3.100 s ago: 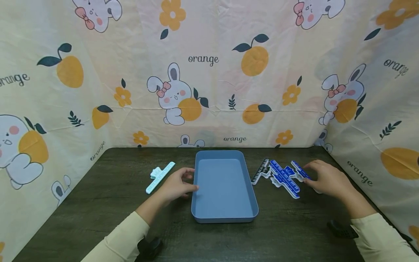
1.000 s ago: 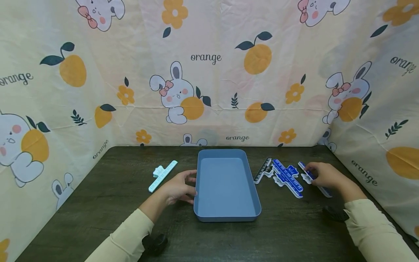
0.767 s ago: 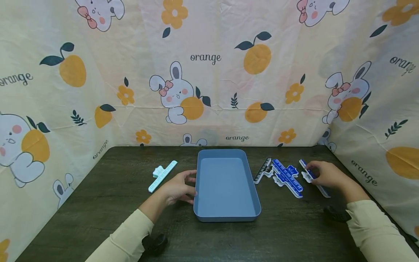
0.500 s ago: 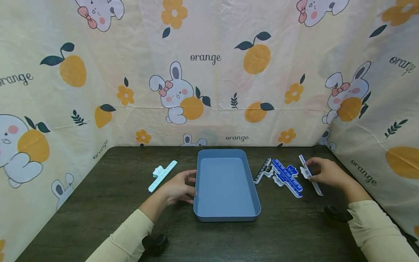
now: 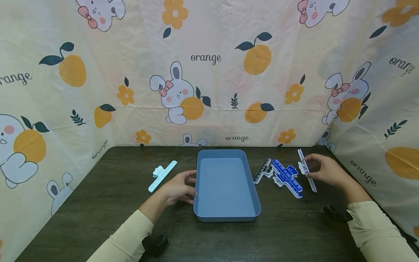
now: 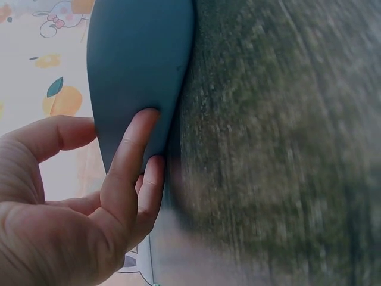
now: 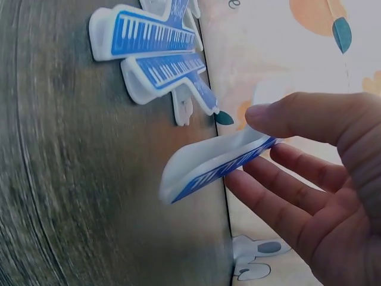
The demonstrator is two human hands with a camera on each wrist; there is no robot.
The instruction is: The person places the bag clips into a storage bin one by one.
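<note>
Blue-white clip (image 5: 303, 167) shifted forward-left | right hand (image 5: 327, 171) pinched it near the other blue clips (image 5: 286, 178) | left hand (image 5: 178, 188) — fingers loosely spread — touched tray (image 5: 227, 185) | risk: narrow pinch could have let it twist loose

Left arm (image 5: 126, 231) stretched forward and angled inward, left hand (image 5: 176, 189) with fingers (image 6: 132, 146) apart and slightly bent, right arm (image 5: 376, 229) extended forward and inward, right hand (image 5: 328, 174) in a pinch, thumb (image 7: 309, 118) opposing the fingertips (image 7: 237, 181).
</note>
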